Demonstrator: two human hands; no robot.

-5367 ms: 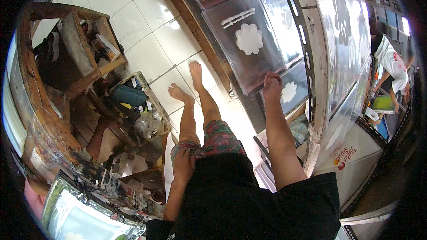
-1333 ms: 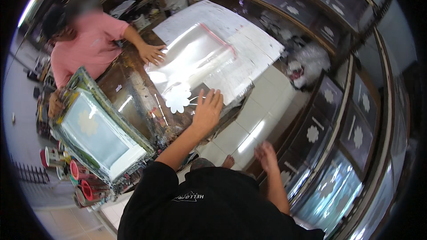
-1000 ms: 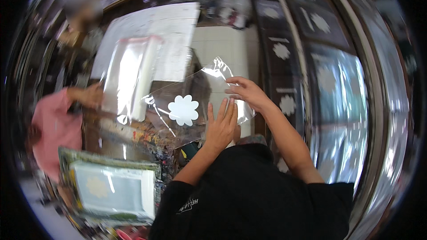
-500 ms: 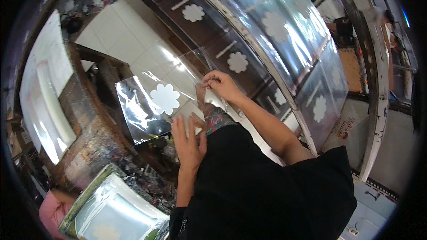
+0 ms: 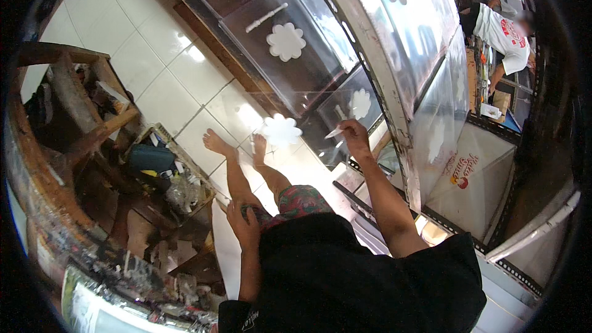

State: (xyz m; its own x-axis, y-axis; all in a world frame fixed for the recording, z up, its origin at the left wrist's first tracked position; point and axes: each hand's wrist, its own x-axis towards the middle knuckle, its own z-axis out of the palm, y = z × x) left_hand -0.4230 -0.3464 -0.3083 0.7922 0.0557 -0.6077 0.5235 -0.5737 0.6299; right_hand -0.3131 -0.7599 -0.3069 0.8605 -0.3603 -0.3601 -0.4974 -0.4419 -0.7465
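A clear plastic sheet with a white scalloped flower [image 5: 283,131] printed on it hangs over the floor, before the rack. My right hand [image 5: 354,138] pinches the sheet by its right side, near a short white strip. Through the sheet my bare feet and the floor tiles show. My left hand [image 5: 245,225] is down by my thigh, apart from the sheet, with its fingers loosely stretched and nothing visible in it.
Beyond the sheet, a metal-framed rack [image 5: 365,43] carries several similar printed sheets [image 5: 287,42]. On the left stands a worn wooden bench [image 5: 55,166] with a crate [image 5: 161,148] of odds and ends below. A co-worker in a white shirt [image 5: 502,36] is at the far right.
My right hand has carried the sheet rightward to the rack, away from the bench. My left hand has let go of the sheet and dropped to my thigh. The view has turned right.
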